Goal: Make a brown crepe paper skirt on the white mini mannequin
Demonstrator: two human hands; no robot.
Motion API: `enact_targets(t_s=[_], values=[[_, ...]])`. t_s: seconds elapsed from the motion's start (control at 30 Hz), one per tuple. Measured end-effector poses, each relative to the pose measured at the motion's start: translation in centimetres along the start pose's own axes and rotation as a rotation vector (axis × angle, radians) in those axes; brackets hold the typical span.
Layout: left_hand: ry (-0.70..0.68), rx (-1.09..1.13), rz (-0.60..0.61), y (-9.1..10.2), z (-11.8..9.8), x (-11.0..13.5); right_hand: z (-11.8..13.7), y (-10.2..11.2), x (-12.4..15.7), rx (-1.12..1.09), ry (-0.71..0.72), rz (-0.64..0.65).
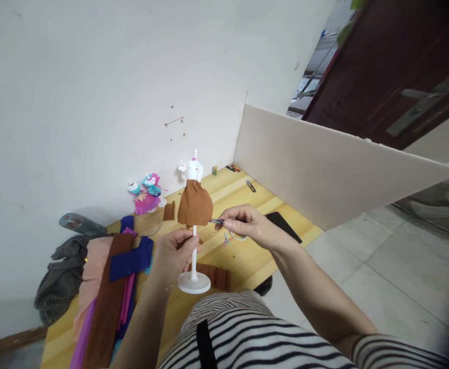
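A small white doll mannequin [192,170] on a stand wears a gathered brown fabric skirt [196,205]. My left hand [176,250] is closed around the stand's white pole [194,251], holding it upright above the table, with the round base [194,283] below. My right hand [247,223] pinches small blue-handled snips [217,221]; their metal tip points left and meets the skirt's lower right hem. The skirt covers the mannequin's lower body. My right fingers hide most of the snips' handle.
The wooden table [247,261] holds folded fabric strips [103,307] at left, brown pleated pieces [219,277], a dressed doll figure [147,197], black thread snips [250,185] and a black phone [284,226]. A grey bottle [81,224] lies by the wall. A white partition [293,169] borders the right.
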State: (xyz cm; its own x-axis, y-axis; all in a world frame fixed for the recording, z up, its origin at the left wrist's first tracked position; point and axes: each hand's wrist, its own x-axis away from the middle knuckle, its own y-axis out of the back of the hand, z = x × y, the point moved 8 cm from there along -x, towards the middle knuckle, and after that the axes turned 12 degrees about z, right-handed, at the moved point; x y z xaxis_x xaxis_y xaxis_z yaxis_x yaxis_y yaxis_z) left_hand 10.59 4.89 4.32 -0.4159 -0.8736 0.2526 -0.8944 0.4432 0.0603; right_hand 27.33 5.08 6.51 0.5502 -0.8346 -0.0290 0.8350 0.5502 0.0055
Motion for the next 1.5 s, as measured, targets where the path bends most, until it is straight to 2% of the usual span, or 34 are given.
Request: enact_targets(t_s=[0.33,0.53,0.67,0.97,1.23,1.5], values=[[0.018,0.018,0.004,-0.2,-0.1,0.2,-1.4,-1.5,-1.2,-0.257,0.028,0.132],[0.021,0.083,0.006,0.5,0.6,0.8,-1.4,-2.3,-1.9,-0.311,0.018,0.173],[0.015,0.093,0.031,0.9,1.0,1.0,-1.2,-2.5,-2.2,-0.289,0.03,0.167],[-0.012,0.136,0.0,2.4,1.7,1.6,-1.5,-3.2,-2.0,-0.184,-0.025,0.177],[-0.004,0.135,-0.013,2.7,1.7,2.3,-0.4,-4.0,-2.4,-0.033,-0.045,0.137],[0.015,0.109,-0.006,2.7,1.6,2.4,-0.2,-4.0,-2.5,0.025,-0.059,0.148]])
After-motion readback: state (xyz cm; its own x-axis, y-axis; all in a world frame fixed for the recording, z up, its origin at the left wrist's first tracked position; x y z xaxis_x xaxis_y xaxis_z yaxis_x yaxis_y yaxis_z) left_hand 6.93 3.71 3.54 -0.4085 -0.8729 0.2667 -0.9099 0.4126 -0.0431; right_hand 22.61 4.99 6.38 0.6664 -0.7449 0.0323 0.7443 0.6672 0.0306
